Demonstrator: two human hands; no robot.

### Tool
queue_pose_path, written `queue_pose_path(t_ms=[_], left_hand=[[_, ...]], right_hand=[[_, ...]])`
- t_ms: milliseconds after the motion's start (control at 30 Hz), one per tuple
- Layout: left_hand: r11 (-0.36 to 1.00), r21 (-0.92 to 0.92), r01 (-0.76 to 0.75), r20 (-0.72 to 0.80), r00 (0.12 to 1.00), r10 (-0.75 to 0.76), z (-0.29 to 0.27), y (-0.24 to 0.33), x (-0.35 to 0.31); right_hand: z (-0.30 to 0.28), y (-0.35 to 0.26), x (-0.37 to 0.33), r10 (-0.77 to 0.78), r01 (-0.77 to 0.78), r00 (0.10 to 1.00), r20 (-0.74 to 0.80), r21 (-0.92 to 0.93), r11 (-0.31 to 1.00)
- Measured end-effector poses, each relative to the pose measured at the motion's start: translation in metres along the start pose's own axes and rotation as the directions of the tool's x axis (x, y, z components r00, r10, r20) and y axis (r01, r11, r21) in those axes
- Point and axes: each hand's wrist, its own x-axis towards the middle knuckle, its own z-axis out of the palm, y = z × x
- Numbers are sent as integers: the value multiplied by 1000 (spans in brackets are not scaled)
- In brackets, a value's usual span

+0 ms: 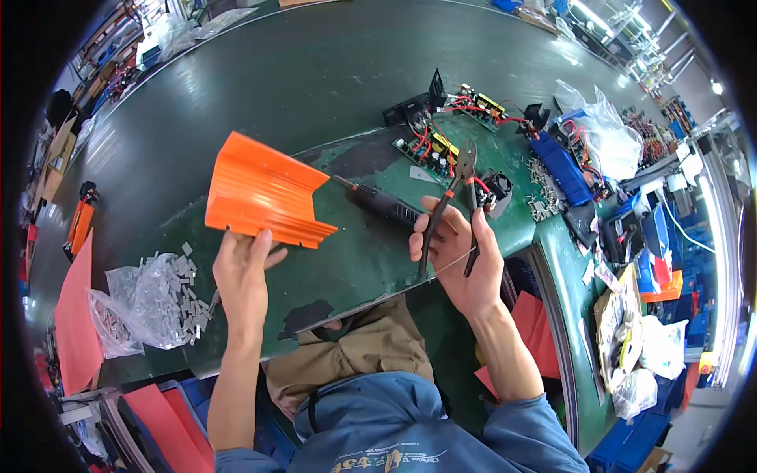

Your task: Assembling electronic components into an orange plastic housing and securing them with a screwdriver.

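An orange ribbed metal housing (260, 193), curved like an open channel, is tilted up in my left hand (243, 272), with the thumb and fingers closed on its lower edge. My right hand (465, 264) holds a pair of pliers (465, 177), dark handles in the palm and metal jaws pointing up and away. Beyond the fingers of that hand, a black electric screwdriver (384, 206) lies on the green work mat (347, 272). Past the pliers are circuit boards (430, 150) with red wires and yellow parts, and a small black fan (498, 185).
A plastic bag (154, 303) with spilled small metal pieces lies at the left, beside red sheets (77, 315). To the right are scattered metal clips (544, 193), a blue housing (561, 167) and clear plastic (607, 134). A dark conveyor belt (315, 71) runs along the far side.
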Motion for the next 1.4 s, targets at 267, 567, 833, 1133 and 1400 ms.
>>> queue_pose_path(t_ms=[267,567,833,1133,1400], left_hand=[[887,-250,388,32,919,-393,-2,-31,-62],[868,279,-412,415,866,278,58,54,-90],[640,234,-732,590,630,505,100,45,-42],[625,373,-686,465,721,514,77,89,109],[434,887,-155,244,957,-157,25,83,280]], right_hand=[[22,1,15,-20,14,994,105,57,998],[44,0,13,-47,60,986,157,-76,995],[43,-10,2,-119,143,989,93,-323,936],[7,-27,15,-300,272,952,-64,-274,922],[-19,-20,-18,-302,241,945,-122,-360,901]])
